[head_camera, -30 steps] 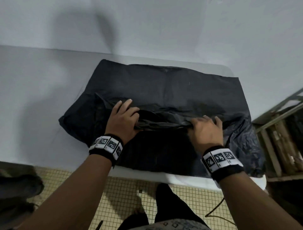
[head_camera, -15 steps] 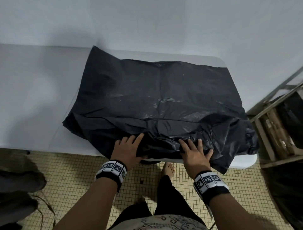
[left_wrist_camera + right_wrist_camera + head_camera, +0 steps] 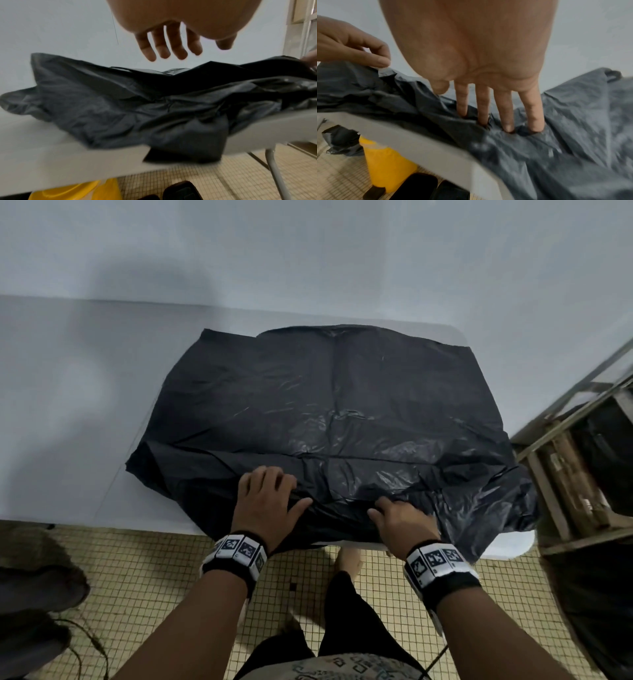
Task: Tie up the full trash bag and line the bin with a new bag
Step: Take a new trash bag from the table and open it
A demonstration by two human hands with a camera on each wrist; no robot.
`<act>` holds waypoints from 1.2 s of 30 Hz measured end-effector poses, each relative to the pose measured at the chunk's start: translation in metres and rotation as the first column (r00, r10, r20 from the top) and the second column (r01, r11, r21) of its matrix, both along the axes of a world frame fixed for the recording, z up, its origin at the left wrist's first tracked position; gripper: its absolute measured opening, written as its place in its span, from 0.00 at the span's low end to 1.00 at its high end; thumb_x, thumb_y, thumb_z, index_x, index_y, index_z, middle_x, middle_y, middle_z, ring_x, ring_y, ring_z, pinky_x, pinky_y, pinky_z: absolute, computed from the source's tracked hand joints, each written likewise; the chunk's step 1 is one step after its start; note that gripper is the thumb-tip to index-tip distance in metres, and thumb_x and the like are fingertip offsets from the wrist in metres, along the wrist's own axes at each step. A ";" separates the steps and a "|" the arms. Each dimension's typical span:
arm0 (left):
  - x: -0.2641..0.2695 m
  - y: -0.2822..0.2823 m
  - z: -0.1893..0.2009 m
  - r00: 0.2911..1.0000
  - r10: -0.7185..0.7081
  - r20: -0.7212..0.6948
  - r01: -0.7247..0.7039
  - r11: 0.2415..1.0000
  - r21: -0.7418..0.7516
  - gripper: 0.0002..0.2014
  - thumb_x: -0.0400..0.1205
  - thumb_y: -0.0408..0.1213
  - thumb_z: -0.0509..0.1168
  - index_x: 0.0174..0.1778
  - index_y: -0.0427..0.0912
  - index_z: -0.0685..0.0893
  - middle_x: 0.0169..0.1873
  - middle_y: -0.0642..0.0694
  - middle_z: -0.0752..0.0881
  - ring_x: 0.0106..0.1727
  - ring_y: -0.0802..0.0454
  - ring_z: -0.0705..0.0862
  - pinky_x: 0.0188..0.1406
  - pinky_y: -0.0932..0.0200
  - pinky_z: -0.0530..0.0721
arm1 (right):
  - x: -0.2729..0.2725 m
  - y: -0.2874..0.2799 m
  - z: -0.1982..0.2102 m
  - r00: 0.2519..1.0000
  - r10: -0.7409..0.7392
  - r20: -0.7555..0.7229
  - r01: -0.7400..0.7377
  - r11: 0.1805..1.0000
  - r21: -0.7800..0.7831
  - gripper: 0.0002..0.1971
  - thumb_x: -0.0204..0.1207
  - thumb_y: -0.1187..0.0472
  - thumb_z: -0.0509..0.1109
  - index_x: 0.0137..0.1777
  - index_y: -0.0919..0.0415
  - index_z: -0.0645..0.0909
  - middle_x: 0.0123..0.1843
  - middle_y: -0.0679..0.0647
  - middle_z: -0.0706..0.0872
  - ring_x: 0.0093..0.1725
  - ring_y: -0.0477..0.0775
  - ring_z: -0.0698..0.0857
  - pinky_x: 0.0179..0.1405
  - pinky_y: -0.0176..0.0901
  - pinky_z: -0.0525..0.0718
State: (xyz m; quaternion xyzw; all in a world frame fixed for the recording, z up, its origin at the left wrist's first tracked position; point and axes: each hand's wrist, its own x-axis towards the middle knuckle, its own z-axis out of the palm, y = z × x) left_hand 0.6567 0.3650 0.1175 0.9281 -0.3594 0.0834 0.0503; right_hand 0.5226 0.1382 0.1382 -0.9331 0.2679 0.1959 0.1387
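Right-hand fingertips (image 3: 508,127) sink into the black bag (image 3: 573,135) — tips hidden; both wrist views blurred.

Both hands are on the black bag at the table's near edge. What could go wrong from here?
1. The black trash bag already overhangs the white table at its near edge and right corner; a tug may slide it to the floor.
2. The right hand digs straight fingers into thin plastic, which might tear.
3. The left hand hovers above the bag without gripping.

No words, brands or numbers can be read anywhere. The only printed marks are black-and-white square code patterns on the left wristband (image 3: 239,551) and right wristband (image 3: 436,559), and they carry no letters.
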 end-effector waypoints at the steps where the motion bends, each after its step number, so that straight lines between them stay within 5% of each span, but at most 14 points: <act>1: 0.004 -0.006 0.002 0.998 0.033 -0.046 -0.030 0.998 0.062 0.29 0.81 0.71 0.51 0.65 0.53 0.80 0.71 0.43 0.76 0.76 0.36 0.70 0.79 0.31 0.58 | 0.007 -0.002 0.002 1.000 -0.016 0.027 0.017 0.999 -0.043 0.20 0.84 0.39 0.52 0.66 0.49 0.72 0.65 0.55 0.82 0.64 0.63 0.81 0.64 0.62 0.76; 3: 0.013 -0.016 -0.001 0.973 0.107 -0.205 -0.058 0.971 0.233 0.39 0.79 0.77 0.42 0.82 0.61 0.65 0.88 0.45 0.55 0.88 0.35 0.46 0.80 0.27 0.33 | 0.018 -0.002 0.005 0.998 -0.030 0.056 0.038 0.988 -0.147 0.22 0.82 0.38 0.55 0.68 0.50 0.71 0.68 0.56 0.78 0.69 0.63 0.76 0.66 0.62 0.74; 4: 0.016 -0.020 -0.004 0.945 0.141 -0.296 -0.043 0.949 0.312 0.41 0.77 0.78 0.38 0.86 0.64 0.56 0.89 0.47 0.45 0.88 0.36 0.38 0.79 0.25 0.31 | 0.023 -0.002 0.006 0.999 -0.034 0.038 0.041 0.983 -0.178 0.24 0.81 0.36 0.57 0.71 0.49 0.69 0.71 0.56 0.75 0.71 0.63 0.72 0.67 0.65 0.72; 8: 0.028 -0.031 -0.010 0.784 0.292 -0.548 0.066 0.838 0.541 0.44 0.77 0.79 0.47 0.86 0.67 0.42 0.89 0.52 0.38 0.87 0.32 0.39 0.78 0.19 0.46 | 0.039 -0.008 0.004 0.985 -0.058 -0.164 0.052 0.998 -0.042 0.29 0.77 0.38 0.65 0.75 0.47 0.67 0.76 0.57 0.69 0.75 0.67 0.69 0.69 0.71 0.73; 10: 0.041 -0.040 0.001 0.727 0.315 -0.611 0.110 0.824 0.556 0.46 0.75 0.78 0.55 0.87 0.65 0.49 0.89 0.48 0.45 0.87 0.31 0.50 0.78 0.22 0.59 | 0.052 -0.021 0.003 0.974 0.004 -0.225 0.007 0.999 0.048 0.27 0.77 0.41 0.68 0.73 0.51 0.72 0.74 0.59 0.72 0.72 0.67 0.75 0.68 0.65 0.78; 12: 0.062 -0.055 0.019 0.682 0.277 -0.677 0.201 0.819 0.537 0.44 0.74 0.77 0.60 0.84 0.58 0.68 0.85 0.43 0.64 0.81 0.36 0.70 0.76 0.37 0.73 | 0.073 -0.039 0.005 0.953 0.113 -0.283 -0.090 0.992 0.093 0.26 0.77 0.42 0.69 0.69 0.57 0.78 0.71 0.60 0.79 0.68 0.64 0.81 0.65 0.55 0.81; 14: 0.089 -0.072 0.038 0.648 0.219 -0.730 0.295 0.811 0.505 0.36 0.76 0.74 0.62 0.69 0.50 0.86 0.69 0.44 0.84 0.65 0.43 0.84 0.62 0.52 0.83 | 0.100 -0.057 0.012 0.905 0.177 -0.386 -0.139 0.983 0.124 0.29 0.75 0.39 0.71 0.66 0.61 0.83 0.67 0.61 0.84 0.64 0.62 0.84 0.60 0.49 0.83; 17: 0.136 -0.102 0.060 0.572 0.189 -0.798 0.266 0.878 0.398 0.24 0.80 0.64 0.68 0.53 0.46 0.92 0.50 0.47 0.92 0.39 0.54 0.90 0.32 0.68 0.80 | 0.149 -0.088 0.024 0.896 0.182 -0.405 -0.150 0.983 0.109 0.30 0.71 0.36 0.73 0.61 0.61 0.85 0.63 0.59 0.87 0.61 0.61 0.86 0.49 0.43 0.79; 18: 0.153 -0.113 0.066 0.586 0.160 -0.794 0.225 0.910 0.349 0.21 0.81 0.61 0.69 0.52 0.46 0.91 0.47 0.47 0.92 0.36 0.53 0.90 0.31 0.68 0.80 | 0.166 -0.100 0.029 0.921 0.171 -0.350 -0.147 0.985 0.093 0.29 0.71 0.37 0.73 0.61 0.61 0.85 0.63 0.59 0.87 0.61 0.61 0.86 0.49 0.42 0.79; 20: 0.188 -0.137 0.072 0.685 0.081 -0.724 0.137 0.962 0.237 0.17 0.82 0.57 0.69 0.58 0.48 0.89 0.54 0.46 0.90 0.49 0.49 0.89 0.46 0.61 0.82 | 0.203 -0.124 0.036 0.974 0.147 -0.174 -0.140 0.989 0.051 0.26 0.73 0.39 0.71 0.62 0.59 0.84 0.63 0.60 0.87 0.60 0.62 0.86 0.54 0.46 0.83; 24: 0.261 -0.190 0.064 0.817 0.028 -0.576 0.005 0.998 0.056 0.26 0.83 0.55 0.68 0.76 0.51 0.77 0.70 0.45 0.84 0.70 0.44 0.82 0.69 0.47 0.80 | 0.276 -0.172 0.037 0.983 0.139 0.121 -0.137 0.990 -0.018 0.24 0.79 0.41 0.66 0.70 0.52 0.76 0.65 0.60 0.84 0.66 0.64 0.81 0.63 0.57 0.82; 28: 0.331 -0.238 0.036 0.877 0.096 -0.471 -0.030 0.989 0.145 0.34 0.84 0.58 0.64 0.85 0.53 0.64 0.84 0.45 0.67 0.86 0.41 0.61 0.79 0.37 0.70 | 0.340 -0.219 0.016 0.967 0.161 0.196 -0.155 0.987 -0.044 0.32 0.80 0.42 0.66 0.82 0.49 0.65 0.79 0.57 0.73 0.79 0.62 0.69 0.74 0.61 0.73; 32: 0.386 -0.268 -0.001 0.900 0.156 -0.408 -0.065 0.971 0.230 0.38 0.85 0.62 0.60 0.88 0.57 0.52 0.89 0.47 0.47 0.89 0.41 0.42 0.83 0.32 0.57 | 0.391 -0.259 -0.013 0.966 0.184 0.184 -0.167 0.980 -0.104 0.40 0.79 0.41 0.67 0.87 0.50 0.53 0.87 0.57 0.57 0.86 0.61 0.55 0.82 0.61 0.62; 36: 0.421 -0.278 -0.032 0.884 0.206 -0.420 -0.089 0.956 0.280 0.42 0.83 0.66 0.58 0.88 0.59 0.46 0.89 0.47 0.44 0.89 0.40 0.40 0.83 0.30 0.49 | 0.427 -0.289 -0.037 0.960 0.226 0.166 -0.210 0.972 -0.109 0.44 0.79 0.35 0.64 0.87 0.47 0.46 0.89 0.54 0.48 0.87 0.60 0.49 0.84 0.64 0.55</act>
